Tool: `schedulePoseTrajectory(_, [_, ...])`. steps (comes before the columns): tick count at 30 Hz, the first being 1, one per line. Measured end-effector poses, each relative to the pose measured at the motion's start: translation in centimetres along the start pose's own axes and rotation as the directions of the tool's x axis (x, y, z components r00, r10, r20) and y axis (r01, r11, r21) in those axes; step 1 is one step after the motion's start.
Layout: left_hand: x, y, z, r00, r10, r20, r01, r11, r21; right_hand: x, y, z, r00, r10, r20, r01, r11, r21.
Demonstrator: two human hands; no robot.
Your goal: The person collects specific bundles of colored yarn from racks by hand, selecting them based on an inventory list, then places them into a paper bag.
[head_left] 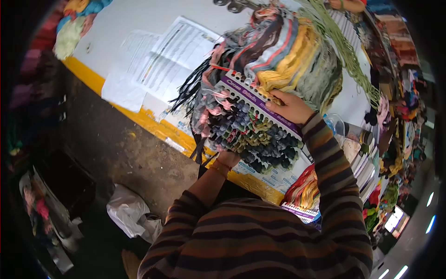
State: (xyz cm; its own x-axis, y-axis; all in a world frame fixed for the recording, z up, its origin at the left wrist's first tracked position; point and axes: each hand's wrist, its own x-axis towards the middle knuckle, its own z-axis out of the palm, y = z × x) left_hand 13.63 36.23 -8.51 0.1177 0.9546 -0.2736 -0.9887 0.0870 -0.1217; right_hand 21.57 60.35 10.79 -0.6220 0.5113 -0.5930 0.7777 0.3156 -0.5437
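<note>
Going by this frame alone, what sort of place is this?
Probably a thread or embroidery-supply workroom: a purple-banded card printed "Cross Stitch" carries knotted threads, long coloured strands lie beyond it, and coloured bundles sit at a corner of the white table.

Head-worn wide view, facing steeply down, close over the hands (291,108) and table (114,28)

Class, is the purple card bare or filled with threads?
Filled: the card has long strands along one edge, knotted bunches along the other.
</note>
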Motion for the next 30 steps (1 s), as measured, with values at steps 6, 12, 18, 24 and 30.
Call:
schedulePoseTrajectory(6, [2.7,-1.0,5.8,0.932,-0.022,0.361,0.152,0.929,-0.336,-0.5,2.1,-6.1,0.982,-0.129,0.135,0.047,0.871,0.488])
schedulePoseTrajectory(12, [10.1,-1.5,16.6,0.937,0.244,0.249,-0.178,0.949,-0.261,-1.0,5.3,-15.9,0.989,-0.130,0.071,0.107,0.960,0.258])
schedulePoseTrajectory(18, [11.8,-0.2,31.9,0.554,0.011,0.833,-0.816,-0.190,0.545,-13.8,0.2,-31.8,0.924,-0.088,-0.373,0.098,0.995,0.009])
schedulePoseTrajectory(24, [9.9,-2.2,47.4,0.751,0.062,0.657,-0.311,0.911,0.270,-30.0,-7.6,-37.3,0.622,-0.214,-0.753,0.119,0.977,-0.180])
schedulePoseTrajectory(30, [6.1,-0.3,55.3,0.646,-0.222,0.731,-0.138,0.907,0.397,-35.9,-13.1,-33.0,0.400,-0.311,-0.862,0.323,0.928,-0.184])
